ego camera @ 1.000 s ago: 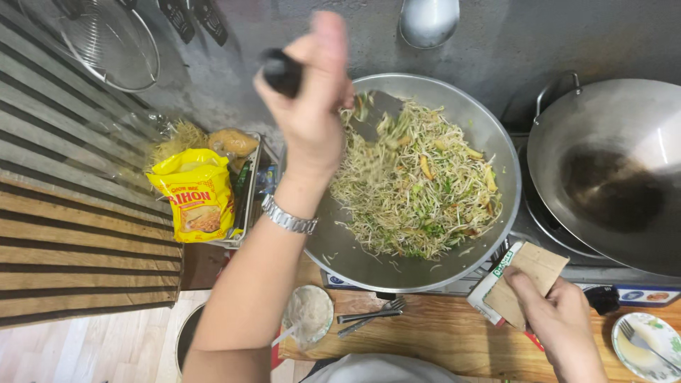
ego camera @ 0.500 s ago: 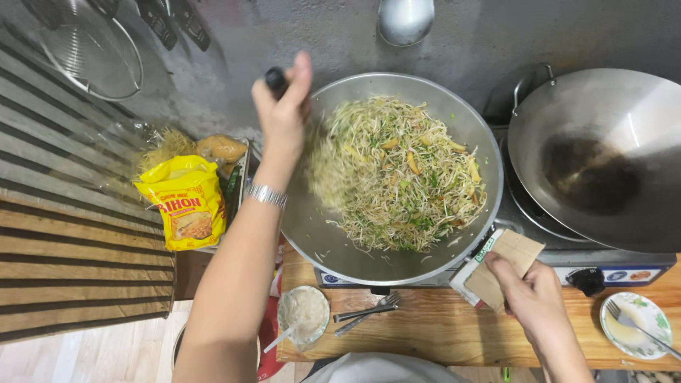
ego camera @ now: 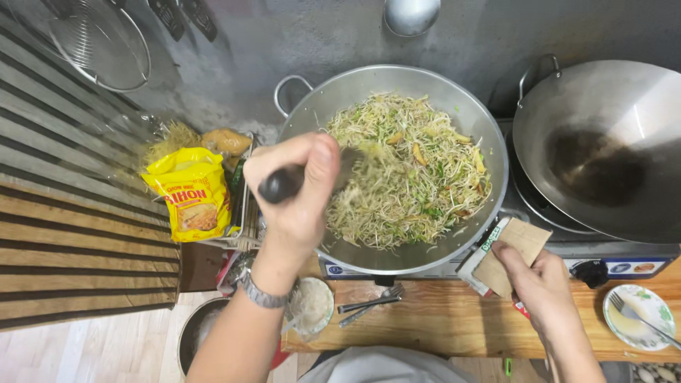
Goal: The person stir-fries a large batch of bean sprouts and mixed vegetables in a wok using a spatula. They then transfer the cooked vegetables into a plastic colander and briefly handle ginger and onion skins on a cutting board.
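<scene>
The left hand [ego camera: 296, 190] is closing its fingers tight around the dark handle of a spatula [ego camera: 282, 183], whose blade is reaching right into the noodles and is blurring there, so its edge is hard to make out. The stir-fried noodles [ego camera: 408, 167], pale strands mixed with green bits and yellowish strips, are filling the large steel wok [ego camera: 454, 99], which is sitting on the stove at the middle of the scene with its loop handle at the far left rim. A metal wristwatch [ego camera: 261, 294] is circling the left wrist. The right hand [ego camera: 540, 284] is gripping a folded piece of brown cardboard [ego camera: 512, 250], fingers clamped over its near edge, and is pressing it against the wok's near right rim. To the right, a second wok [ego camera: 610, 92] with a dark patch at its bottom is sitting on the next burner. To the left of the noodle wok, a yellow noodle packet [ego camera: 191, 195] is lying near the wall. On the wooden counter [ego camera: 454, 319], near the person, a small bowl [ego camera: 306, 305] with pale contents is standing beside a fork [ego camera: 372, 301], and at the far right a small plate [ego camera: 637, 315] is carrying another fork. A wire strainer [ego camera: 99, 42] is hanging at the far left.
</scene>
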